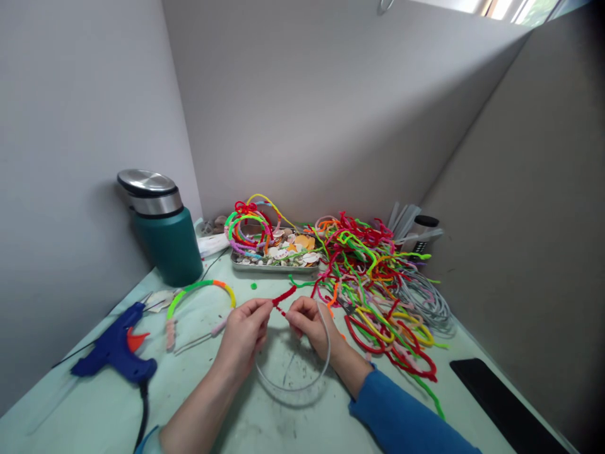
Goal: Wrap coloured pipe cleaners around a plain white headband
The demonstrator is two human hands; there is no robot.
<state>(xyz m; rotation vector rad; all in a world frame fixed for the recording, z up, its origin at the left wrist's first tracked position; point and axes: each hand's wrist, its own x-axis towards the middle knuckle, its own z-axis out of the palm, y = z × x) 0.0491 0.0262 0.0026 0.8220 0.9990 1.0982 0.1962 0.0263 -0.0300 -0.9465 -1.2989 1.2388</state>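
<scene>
A short red pipe cleaner (285, 295) stretches between my two hands over the middle of the table. My left hand (244, 331) is closed, pinching it between thumb and finger. My right hand (312, 323) pinches its other short end. A thin grey curved band (293, 389) hangs below, running from beside my left hand up along the right one; its left end is hidden by my fingers. To the left of my hands lies a headband wrapped in green, orange and yellow pipe cleaner (191, 287), with part of its grey band bare.
A blue glue gun (113, 347) and a teal bottle (167, 243) stand at left. Behind sits a metal tray (276, 267) of small pieces with wrapped hoops (248, 233). Tangled pipe cleaners (363, 265) and grey bands (428, 302) fill the right. A black flat object (501, 397) lies front right.
</scene>
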